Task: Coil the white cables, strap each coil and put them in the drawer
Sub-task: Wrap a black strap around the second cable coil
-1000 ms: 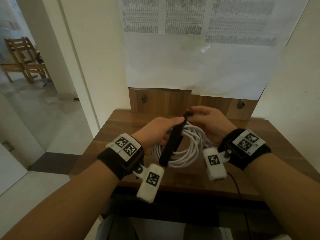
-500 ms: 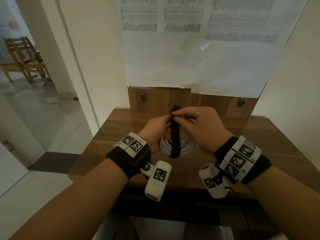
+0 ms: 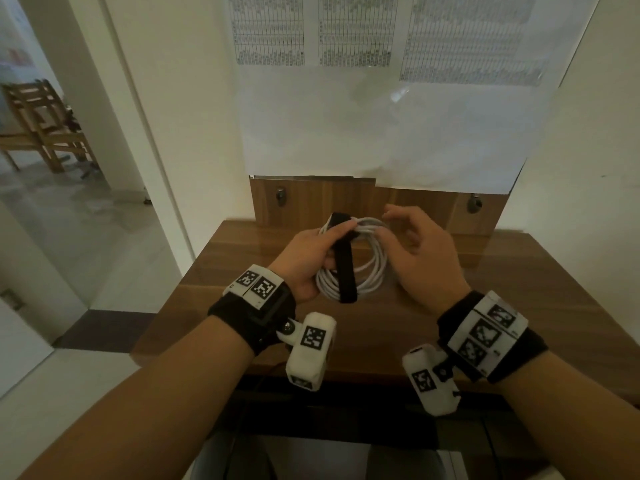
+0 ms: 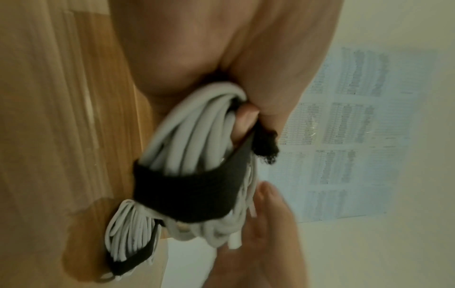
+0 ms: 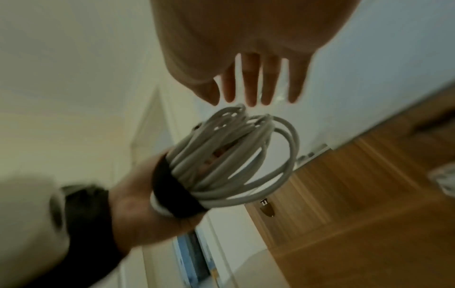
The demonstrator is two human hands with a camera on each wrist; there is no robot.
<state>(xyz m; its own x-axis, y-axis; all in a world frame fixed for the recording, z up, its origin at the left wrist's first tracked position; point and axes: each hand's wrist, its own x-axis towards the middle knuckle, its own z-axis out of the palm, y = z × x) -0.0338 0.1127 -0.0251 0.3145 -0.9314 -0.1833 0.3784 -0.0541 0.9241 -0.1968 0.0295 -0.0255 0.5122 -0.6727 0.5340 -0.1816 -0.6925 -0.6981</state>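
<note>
A coil of white cable (image 3: 367, 271) is held above the wooden table, with a black strap (image 3: 346, 268) wrapped across it from top to bottom. My left hand (image 3: 311, 254) grips the coil on its left side, the thumb pressing the strap's top end against the cable. The left wrist view shows the strap (image 4: 192, 193) banded round the bundled cable (image 4: 197, 132). My right hand (image 3: 422, 251) hovers just right of the coil with its fingers spread and relaxed, holding nothing. In the right wrist view its fingers (image 5: 251, 85) hang free above the coil (image 5: 236, 161).
The wooden table (image 3: 519, 306) stands against a wall with a wooden back panel (image 3: 311, 199) carrying two metal knobs. Papers hang on the wall above. A doorway opens to the left, with a wooden chair (image 3: 41, 123) beyond. A second white cable (image 5: 445, 181) shows at the edge of the right wrist view.
My right hand has let go of the strap's end and drawn back to the right with its fingers spread. The left hand now holds the coil and strap alone.
</note>
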